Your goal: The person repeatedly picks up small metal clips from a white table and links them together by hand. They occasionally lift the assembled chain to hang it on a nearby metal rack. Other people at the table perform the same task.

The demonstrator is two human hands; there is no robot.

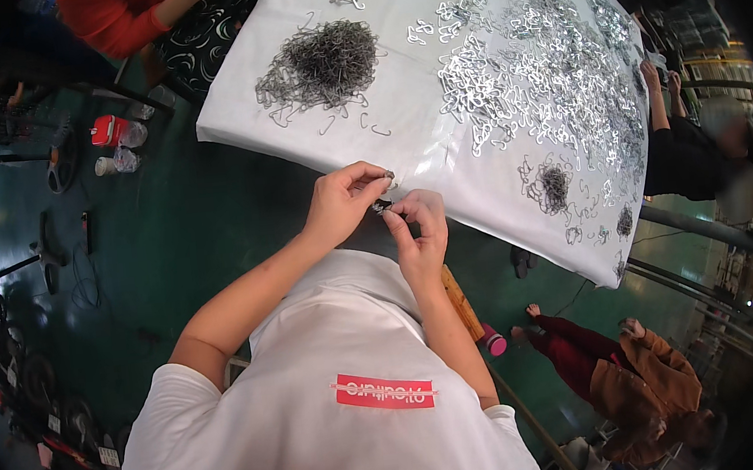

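Wide fisheye camera, worn on the head, left one of a side-by-side pair. Looks steeply down and forward over the wearer's own shirt (307, 459), which looms close at lower middle. Hands (336, 210) near mid-frame, short range. Worktop (408, 87) beyond, upper middle to right; floor (170, 255) farther below. Picture upright, unmirrored; straight edges bow toward dark rim.

Beyond the left hand (342, 207) and right hand (421, 222), a bare lane of white table cover (412, 82) runs far, hemmed by a dark hook heap (328, 63) left and shiny scattered hooks (479, 80) right. A smaller heap (554, 189) obstructs the near right.
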